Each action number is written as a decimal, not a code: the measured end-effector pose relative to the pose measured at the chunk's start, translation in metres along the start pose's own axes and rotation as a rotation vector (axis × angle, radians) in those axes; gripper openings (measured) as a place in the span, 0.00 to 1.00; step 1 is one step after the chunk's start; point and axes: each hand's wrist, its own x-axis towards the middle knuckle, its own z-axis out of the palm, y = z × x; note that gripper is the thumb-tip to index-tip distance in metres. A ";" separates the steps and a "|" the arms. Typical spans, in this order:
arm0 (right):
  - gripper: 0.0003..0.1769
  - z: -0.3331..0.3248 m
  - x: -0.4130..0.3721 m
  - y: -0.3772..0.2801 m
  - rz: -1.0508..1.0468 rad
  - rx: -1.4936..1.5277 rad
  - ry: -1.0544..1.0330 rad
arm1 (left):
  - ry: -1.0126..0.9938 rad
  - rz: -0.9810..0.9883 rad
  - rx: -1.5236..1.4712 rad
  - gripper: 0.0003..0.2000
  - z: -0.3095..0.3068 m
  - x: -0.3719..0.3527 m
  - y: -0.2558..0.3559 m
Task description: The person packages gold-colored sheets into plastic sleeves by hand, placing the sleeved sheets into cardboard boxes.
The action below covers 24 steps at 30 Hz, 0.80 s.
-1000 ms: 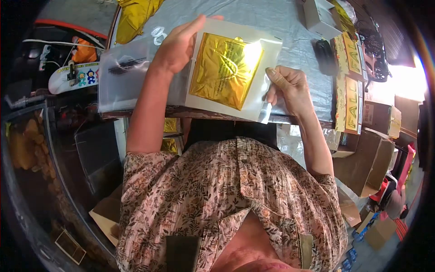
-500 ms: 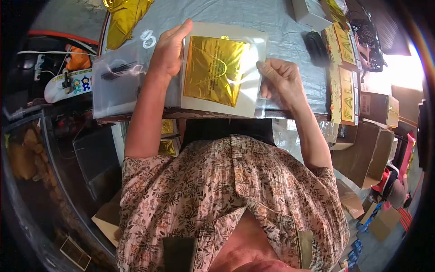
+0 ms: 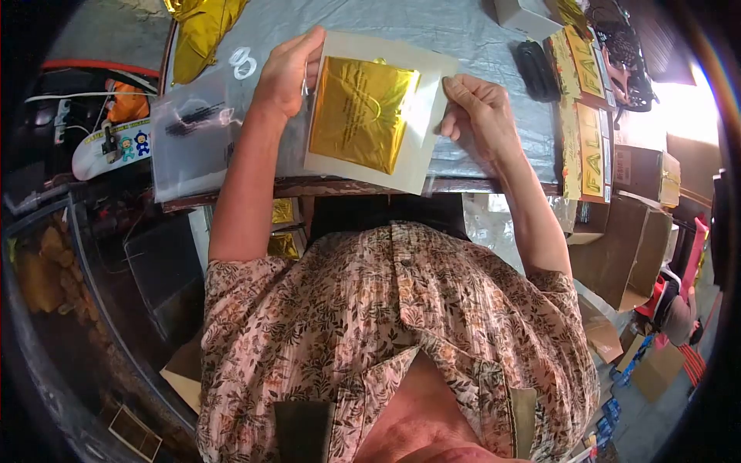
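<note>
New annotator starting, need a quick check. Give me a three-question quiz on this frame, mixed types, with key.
1. True or false: the left hand and the right hand both hold the gold foil packet.
2. What lies on the table beside the left forearm? A) clear bags B) scissors C) a cup
3. What colour is the table cover?
Key: 1 true; 2 A; 3 grey.

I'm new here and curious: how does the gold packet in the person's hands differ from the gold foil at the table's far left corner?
The gold packet is flat and square, on a white backing; the loose gold foil is crumpled and bare. The packet is held by the left hand and right hand; the foil lies untouched on the table. Both are shiny gold.
</note>
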 end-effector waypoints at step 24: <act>0.15 -0.006 0.004 0.004 0.138 -0.139 -0.034 | 0.014 -0.065 0.230 0.24 -0.012 -0.007 0.001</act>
